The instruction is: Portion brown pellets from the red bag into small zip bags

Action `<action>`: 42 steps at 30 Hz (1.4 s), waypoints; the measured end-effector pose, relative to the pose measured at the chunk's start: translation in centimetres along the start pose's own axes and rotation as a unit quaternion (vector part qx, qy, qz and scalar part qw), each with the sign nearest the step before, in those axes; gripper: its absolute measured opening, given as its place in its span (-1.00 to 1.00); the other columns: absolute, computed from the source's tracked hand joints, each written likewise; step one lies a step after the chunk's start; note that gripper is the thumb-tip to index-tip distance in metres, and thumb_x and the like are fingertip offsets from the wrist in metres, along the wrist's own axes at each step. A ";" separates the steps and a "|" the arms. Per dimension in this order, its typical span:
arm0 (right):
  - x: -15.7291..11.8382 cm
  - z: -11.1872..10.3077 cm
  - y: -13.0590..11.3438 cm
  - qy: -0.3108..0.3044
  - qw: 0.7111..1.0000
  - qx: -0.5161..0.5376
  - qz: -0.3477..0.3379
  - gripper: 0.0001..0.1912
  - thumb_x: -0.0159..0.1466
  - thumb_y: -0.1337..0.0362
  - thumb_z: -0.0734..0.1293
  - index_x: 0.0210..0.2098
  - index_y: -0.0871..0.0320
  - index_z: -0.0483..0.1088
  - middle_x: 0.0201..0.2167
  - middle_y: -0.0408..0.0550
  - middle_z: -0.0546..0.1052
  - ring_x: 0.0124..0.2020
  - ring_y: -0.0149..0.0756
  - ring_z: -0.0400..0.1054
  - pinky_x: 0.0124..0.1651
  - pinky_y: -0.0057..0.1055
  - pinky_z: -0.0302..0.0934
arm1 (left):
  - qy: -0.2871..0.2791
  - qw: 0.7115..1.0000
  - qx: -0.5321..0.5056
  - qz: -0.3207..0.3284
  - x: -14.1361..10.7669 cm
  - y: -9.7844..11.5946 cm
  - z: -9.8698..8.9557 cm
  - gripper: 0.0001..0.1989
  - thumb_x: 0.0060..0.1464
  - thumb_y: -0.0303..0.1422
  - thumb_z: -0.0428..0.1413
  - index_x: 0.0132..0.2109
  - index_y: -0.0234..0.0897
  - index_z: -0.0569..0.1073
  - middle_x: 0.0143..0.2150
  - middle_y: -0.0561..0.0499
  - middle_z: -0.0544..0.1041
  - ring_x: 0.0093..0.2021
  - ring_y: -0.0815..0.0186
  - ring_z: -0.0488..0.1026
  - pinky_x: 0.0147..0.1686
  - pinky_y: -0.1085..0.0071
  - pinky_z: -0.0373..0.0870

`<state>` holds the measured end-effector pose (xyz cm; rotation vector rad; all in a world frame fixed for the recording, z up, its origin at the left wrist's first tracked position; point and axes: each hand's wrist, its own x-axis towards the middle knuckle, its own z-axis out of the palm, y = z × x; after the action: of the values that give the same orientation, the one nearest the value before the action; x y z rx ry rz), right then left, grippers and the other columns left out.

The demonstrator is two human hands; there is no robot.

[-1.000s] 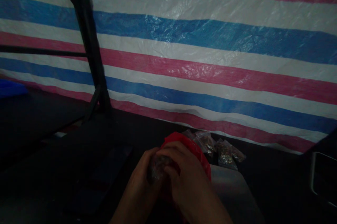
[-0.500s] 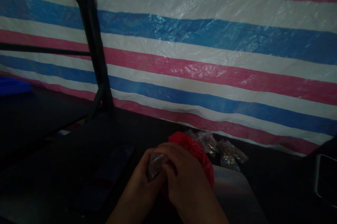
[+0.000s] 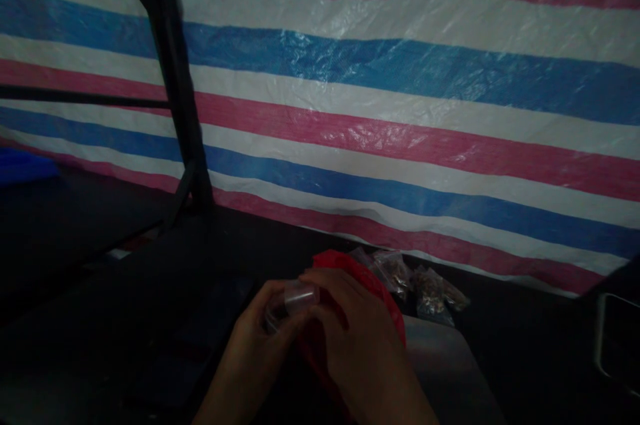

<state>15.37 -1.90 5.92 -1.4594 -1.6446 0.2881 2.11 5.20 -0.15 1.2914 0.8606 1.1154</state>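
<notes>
Clear plastic piece (image 3: 301, 297) now juts farther from the left hand (image 3: 253, 335), toward the right hand (image 3: 360, 332). Hands close together; left grips the piece; right's hold unclear. Right hand partly hides red bag (image 3: 341, 260); dark foreground indistinct.

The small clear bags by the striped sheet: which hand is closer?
Right. The right hand lies in front and to the left of the small clear bags, red plastic between them; the left hand is farther left.
</notes>
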 end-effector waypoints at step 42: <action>-5.1 -3.3 3.1 -0.120 0.957 -0.090 0.250 -0.58 0.19 0.57 0.30 -0.21 0.00 0.68 -0.24 -0.05 0.73 -0.22 -0.23 0.64 -0.27 -0.45 0.32 | 0.073 0.954 0.290 -0.018 -1.9 -0.6 1.2 -0.81 0.15 -0.11 0.09 -0.17 -0.06 0.35 -0.35 0.05 0.57 -0.38 0.12 0.60 -0.44 0.30 0.47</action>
<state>19.36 -6.74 3.40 -2.0411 -1.4911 0.6313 2.85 3.10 -0.83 1.6722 1.3870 0.9670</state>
